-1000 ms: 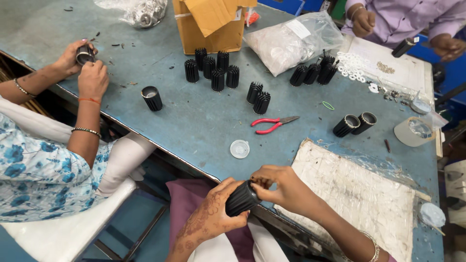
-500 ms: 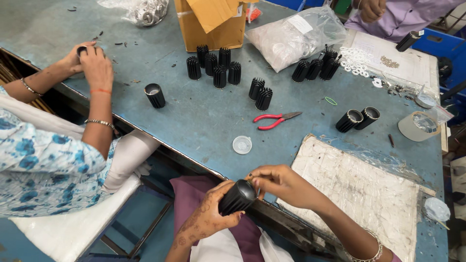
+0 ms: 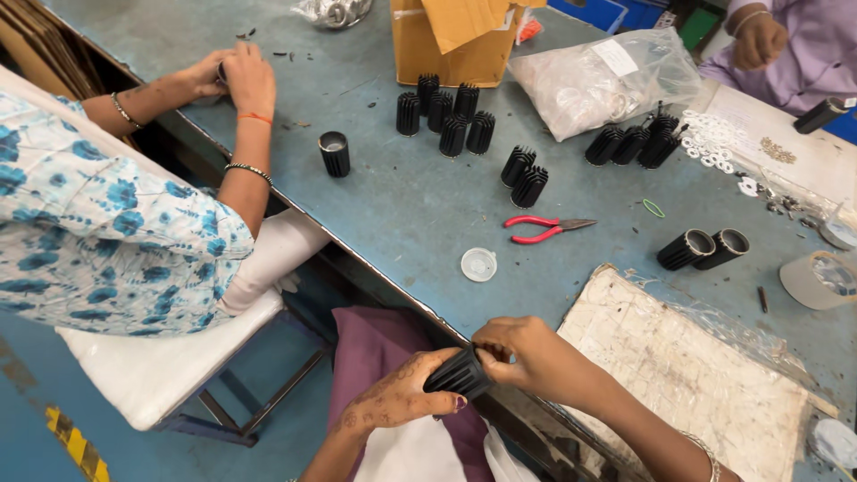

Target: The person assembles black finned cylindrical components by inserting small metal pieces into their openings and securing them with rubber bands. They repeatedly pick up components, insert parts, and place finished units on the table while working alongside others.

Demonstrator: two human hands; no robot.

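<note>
At the far left a co-worker in a blue-flowered white top (image 3: 98, 241) sits at the scuffed grey-blue metal table (image 3: 393, 205), both of that person's hands busy on a small dark part near the table's far left edge, with a lone black ribbed cylinder with an open top (image 3: 335, 153) standing just beside the forearm. Nearer the camera, below the table's near edge and over a purple cloth on the lap, the person's left hand (image 3: 397, 402) is curled closed around the body of a black finned cylindrical housing (image 3: 460, 373), gripping it from below, while the right hand (image 3: 518, 353) pinches at the housing's upper end with fingers drawn together, touching it. The step in hand looks like fitting or seating something at that end; the next move likely calls for a steady grip by the left hand and fine finger work by the right. On the table beyond lie a small round white plastic cap (image 3: 478, 264) and red-handled pliers (image 3: 540, 229), with a cluster of upright black finned housings (image 3: 446, 116) farther off. Behind them stands an open brown cardboard box (image 3: 455, 40); to its right a clear plastic bag of pale parts with a white rectangular label (image 3: 607, 80). Far right, a worn off-white cardboard sheet (image 3: 696, 375) lies near, and a roll of tape (image 3: 817, 278) beyond it.
</note>
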